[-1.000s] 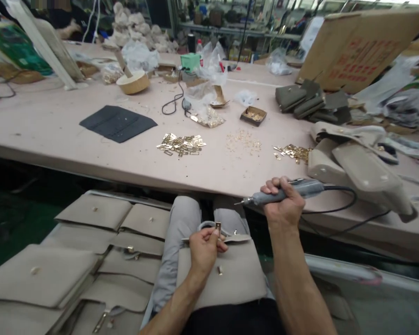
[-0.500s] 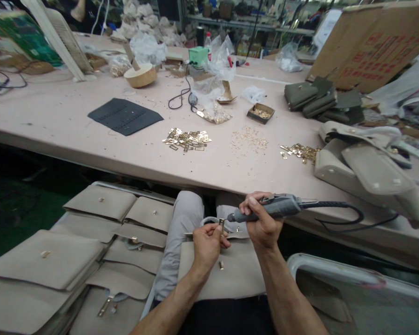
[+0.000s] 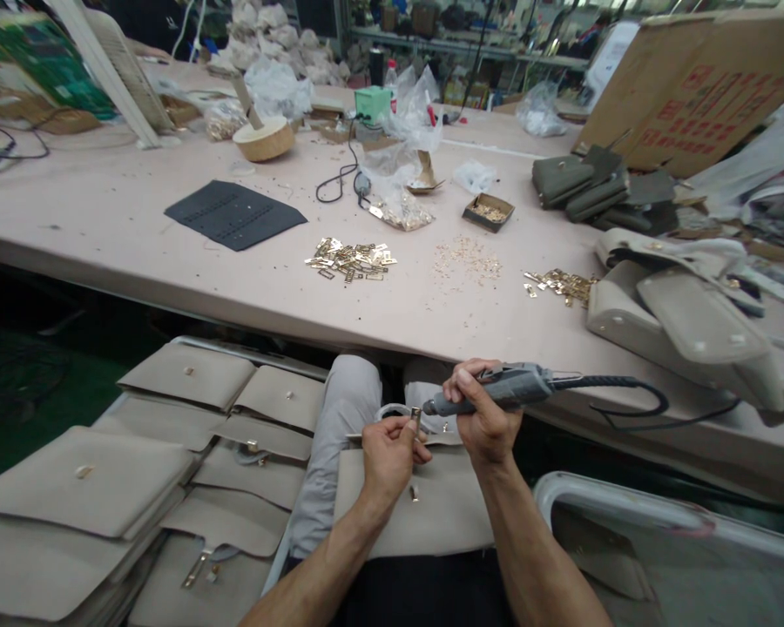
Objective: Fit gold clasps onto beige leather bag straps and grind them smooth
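Lots of things are sitting on a long pale table. Gold pieces are lying in a shiny pile near the front, and a dark sheet is lying to their left. Tiny bits are spreading out to their right. Below the table's edge, a tan bag is resting on the person's lap. Above it, the left hand is pinching a small gold plate with thumb and finger. The right hand is gripping a fat grey tool, and its front end is pointing at the plate. It is too small to tell if they are touching. A black cord is curling out from the tool's back. More tan bags are lying in stacks on the left.
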Available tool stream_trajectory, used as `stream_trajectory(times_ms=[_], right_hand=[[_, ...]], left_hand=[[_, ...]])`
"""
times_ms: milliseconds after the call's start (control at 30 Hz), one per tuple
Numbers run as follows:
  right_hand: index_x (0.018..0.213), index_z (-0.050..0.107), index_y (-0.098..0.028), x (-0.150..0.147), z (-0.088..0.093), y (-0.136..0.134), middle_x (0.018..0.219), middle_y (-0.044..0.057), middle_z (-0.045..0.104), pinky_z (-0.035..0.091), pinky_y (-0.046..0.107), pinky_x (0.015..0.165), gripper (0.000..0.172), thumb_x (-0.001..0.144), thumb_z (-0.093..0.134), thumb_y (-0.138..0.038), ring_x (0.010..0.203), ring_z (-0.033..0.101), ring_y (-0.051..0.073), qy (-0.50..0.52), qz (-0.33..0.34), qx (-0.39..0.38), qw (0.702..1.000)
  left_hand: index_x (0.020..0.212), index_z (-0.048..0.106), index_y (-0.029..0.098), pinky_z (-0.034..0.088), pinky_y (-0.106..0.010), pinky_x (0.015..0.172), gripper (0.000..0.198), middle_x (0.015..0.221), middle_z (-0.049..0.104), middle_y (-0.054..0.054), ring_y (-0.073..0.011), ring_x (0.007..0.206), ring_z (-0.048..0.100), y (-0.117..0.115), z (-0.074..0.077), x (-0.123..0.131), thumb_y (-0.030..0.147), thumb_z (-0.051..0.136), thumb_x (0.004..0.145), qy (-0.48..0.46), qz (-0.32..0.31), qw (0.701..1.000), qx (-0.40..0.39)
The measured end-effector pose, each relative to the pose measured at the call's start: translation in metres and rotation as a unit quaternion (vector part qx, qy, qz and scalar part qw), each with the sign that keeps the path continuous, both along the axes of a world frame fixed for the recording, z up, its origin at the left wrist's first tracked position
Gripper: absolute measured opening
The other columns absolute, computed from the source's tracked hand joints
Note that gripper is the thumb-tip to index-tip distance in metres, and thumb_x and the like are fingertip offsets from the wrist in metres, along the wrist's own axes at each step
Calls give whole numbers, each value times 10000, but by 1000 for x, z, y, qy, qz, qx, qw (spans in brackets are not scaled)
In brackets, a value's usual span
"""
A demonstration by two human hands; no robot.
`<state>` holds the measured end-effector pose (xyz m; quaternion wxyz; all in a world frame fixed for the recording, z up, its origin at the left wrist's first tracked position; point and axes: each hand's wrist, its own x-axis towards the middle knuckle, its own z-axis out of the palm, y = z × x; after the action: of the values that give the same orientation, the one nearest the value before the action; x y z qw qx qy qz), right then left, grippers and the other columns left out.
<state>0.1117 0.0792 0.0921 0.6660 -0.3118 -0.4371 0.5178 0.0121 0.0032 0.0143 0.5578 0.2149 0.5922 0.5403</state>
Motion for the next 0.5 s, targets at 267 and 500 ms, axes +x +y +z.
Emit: stream_trajectory(times_ms=[267, 500], right_hand=[[815, 662, -184, 2, -6, -4, 729, 12, 619, 467, 297, 562, 190, 898, 814, -260, 598, 569, 150, -119, 70, 32, 990], [776, 681, -167, -1, 2, -1, 729, 20, 622, 454, 268, 568, 241, 878, 850, -305, 627, 549, 137, -189, 136, 25, 972]], left_hand=[[731, 752, 126, 492, -224, 456, 300, 483, 680, -59, -152, 405, 616, -5, 6, 0, 400, 711, 847, 39, -18, 999, 20], [738, 755, 152, 509, -257, 460, 311, 480, 675, -41, -169, 407, 614, -11, 4, 1, 443, 726, 845, 48, -8, 998, 39]])
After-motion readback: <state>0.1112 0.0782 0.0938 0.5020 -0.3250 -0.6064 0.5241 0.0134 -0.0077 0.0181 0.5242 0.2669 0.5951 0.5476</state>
